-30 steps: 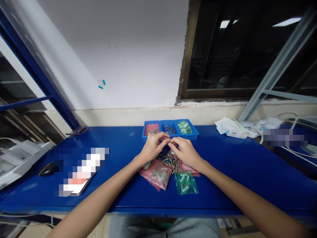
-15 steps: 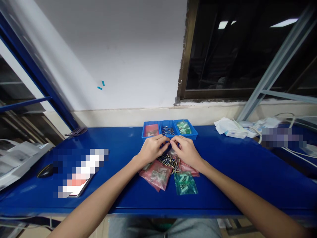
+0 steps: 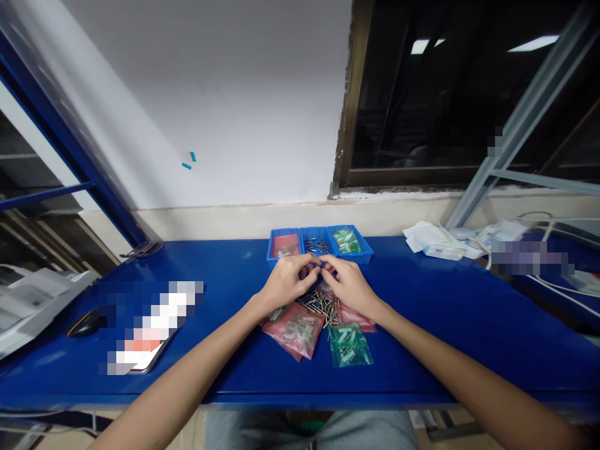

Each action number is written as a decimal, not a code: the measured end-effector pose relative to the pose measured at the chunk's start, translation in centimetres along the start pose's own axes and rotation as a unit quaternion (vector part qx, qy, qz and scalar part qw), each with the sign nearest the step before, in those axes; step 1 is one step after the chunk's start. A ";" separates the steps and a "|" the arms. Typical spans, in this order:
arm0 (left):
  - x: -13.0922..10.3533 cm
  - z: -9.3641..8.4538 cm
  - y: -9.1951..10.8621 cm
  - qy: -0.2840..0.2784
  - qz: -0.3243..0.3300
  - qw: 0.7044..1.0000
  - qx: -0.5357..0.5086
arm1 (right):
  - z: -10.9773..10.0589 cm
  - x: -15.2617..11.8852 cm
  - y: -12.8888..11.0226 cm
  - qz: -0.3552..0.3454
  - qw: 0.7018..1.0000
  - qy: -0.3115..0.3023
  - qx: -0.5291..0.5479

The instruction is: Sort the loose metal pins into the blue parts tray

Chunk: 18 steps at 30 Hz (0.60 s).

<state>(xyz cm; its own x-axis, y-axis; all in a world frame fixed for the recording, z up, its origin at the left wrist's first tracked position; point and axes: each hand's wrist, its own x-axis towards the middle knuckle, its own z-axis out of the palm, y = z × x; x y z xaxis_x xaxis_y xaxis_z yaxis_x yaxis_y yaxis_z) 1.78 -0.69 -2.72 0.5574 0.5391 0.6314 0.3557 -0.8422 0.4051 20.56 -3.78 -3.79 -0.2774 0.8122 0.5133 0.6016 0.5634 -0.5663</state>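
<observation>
My left hand and my right hand meet fingertip to fingertip just in front of the blue bins. Both are closed in a pinch around something small and dark, too tiny to name. Below them lies a loose pile of slim silver and gold-coloured metal pins. Pink plastic bags with small parts inside lie around the pile, partly under my hands. A green plastic bag of white and metal parts is nearest to me. Behind, the three joined blue bins hold pink bags, loose pins and green bags.
On the left of the blue table are a phone, a black mouse and white packaging. At the back right lie white papers and cables. A wall and a dark window rise behind the bins.
My fingertips have shifted slightly, opening a gap beneath my left fingers and showing the small dark thing between my hands. The view has moved a little. Bags and pile stay in place.
</observation>
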 end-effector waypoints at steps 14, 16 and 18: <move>0.2 -0.2 -0.4 0.029 -0.055 0.998 0.004 | -1.5 1.6 1.1 -0.040 0.990 0.052 -0.125; 0.2 -0.4 -0.6 0.036 -0.053 0.997 0.037 | -1.8 2.9 2.1 -0.051 0.978 0.044 -0.196; 0.2 -0.7 -0.7 0.035 -0.043 0.996 0.068 | -1.9 4.2 3.0 -0.056 0.969 0.026 -0.240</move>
<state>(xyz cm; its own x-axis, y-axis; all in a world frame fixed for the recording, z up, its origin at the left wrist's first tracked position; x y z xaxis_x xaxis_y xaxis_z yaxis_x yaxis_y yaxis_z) 1.09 0.06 -2.41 0.4689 0.6045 0.6439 0.5014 -0.7824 0.3694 22.61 1.08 -2.13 -0.3300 0.7341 0.5934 0.8522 0.5021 -0.1473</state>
